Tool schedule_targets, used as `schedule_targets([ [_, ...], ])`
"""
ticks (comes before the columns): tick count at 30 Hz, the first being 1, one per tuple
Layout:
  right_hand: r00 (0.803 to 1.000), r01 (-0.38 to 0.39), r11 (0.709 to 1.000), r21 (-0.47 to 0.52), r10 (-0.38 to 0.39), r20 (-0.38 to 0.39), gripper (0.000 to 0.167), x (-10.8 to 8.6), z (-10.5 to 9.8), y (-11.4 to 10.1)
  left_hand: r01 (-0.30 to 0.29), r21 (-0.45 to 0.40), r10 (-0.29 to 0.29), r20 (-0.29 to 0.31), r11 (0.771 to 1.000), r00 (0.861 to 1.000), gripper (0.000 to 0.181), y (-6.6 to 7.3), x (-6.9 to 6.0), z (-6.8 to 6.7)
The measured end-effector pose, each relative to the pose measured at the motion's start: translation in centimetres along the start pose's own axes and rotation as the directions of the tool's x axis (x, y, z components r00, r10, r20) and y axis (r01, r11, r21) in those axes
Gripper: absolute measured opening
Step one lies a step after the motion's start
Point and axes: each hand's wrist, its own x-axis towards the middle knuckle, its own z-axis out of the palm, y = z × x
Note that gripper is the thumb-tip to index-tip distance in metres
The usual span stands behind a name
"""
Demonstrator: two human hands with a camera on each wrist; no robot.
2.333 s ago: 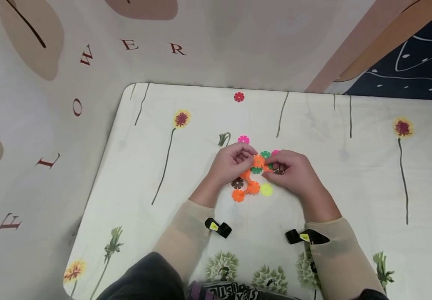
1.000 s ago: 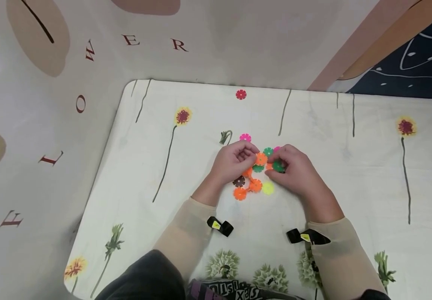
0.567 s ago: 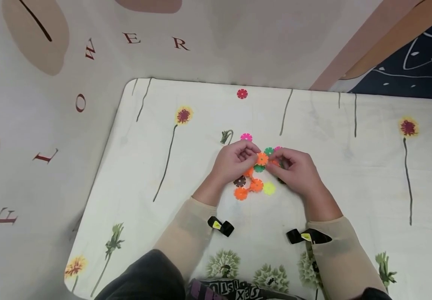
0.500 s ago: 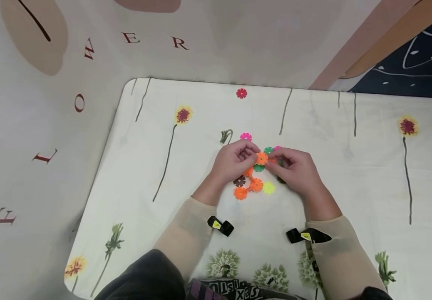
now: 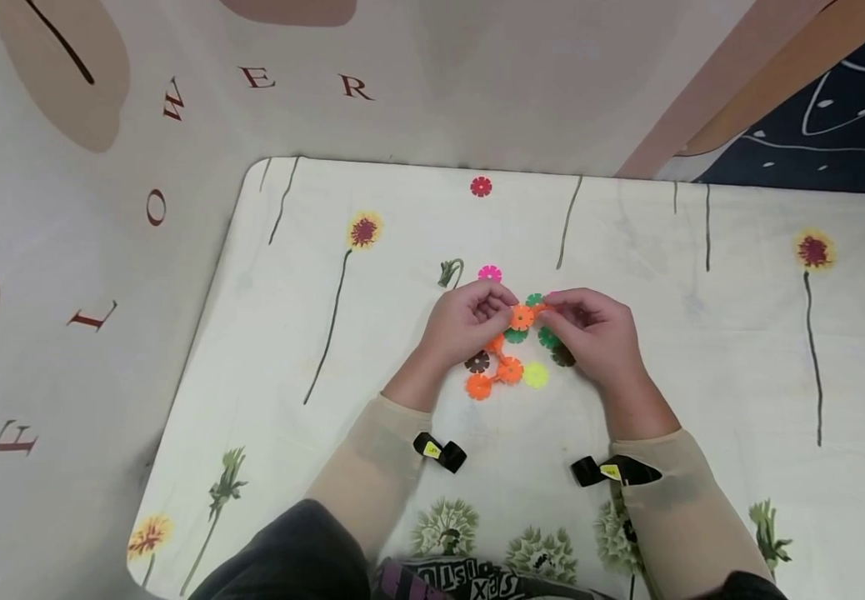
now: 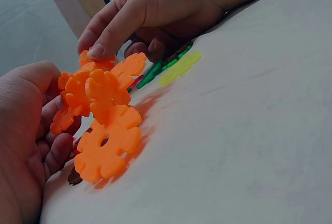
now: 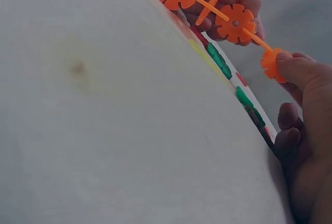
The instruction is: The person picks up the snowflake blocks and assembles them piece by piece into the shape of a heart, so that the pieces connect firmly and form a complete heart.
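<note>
orange disc chain [image 5: 521,312] held over tabletop [image 5: 710,358], gripped approx. midway by l. hand [image 5: 466,325]; end disc [image 7: 269,67] pinched by r. hand [image 5: 599,337]. prob. slot-joining step; next, disc to be kept aligned & pressed home, apparently.

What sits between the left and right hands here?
In the head view, linked orange discs span from the left hand to the right hand, with green discs showing behind.
</note>
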Motion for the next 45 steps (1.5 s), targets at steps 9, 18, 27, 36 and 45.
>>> schedule_targets([
  [9,1.000,-0.009,0.998,0.062,0.009,-0.007,0.020,0.10,0.02,-0.07,-0.003,-0.012,0.003,0.002,1.000,1.000,0.009,0.05,0.01,-0.05],
  [18,0.996,-0.088,0.996,0.011,0.088,0.031,0.013,0.11,-0.09,-0.12,0.006,-0.056,-0.006,0.000,0.998,1.000,0.009,-0.13,-0.02,-0.08],
  [27,0.997,-0.069,0.995,0.069,0.066,0.049,0.013,0.17,-0.14,-0.06,0.007,-0.050,-0.007,0.001,0.999,1.000,0.009,-0.03,-0.05,-0.11],
  [36,0.996,-0.058,0.995,0.086,0.052,0.068,0.014,0.18,-0.22,-0.09,0.013,-0.042,-0.012,0.017,0.999,1.000,0.009,-0.01,0.03,-0.13],
  [45,0.992,-0.031,0.999,0.033,0.027,0.119,0.016,0.14,-0.38,-0.11,0.029,-0.070,-0.023,0.078,0.997,0.997,0.010,0.25,0.16,-0.55],
])
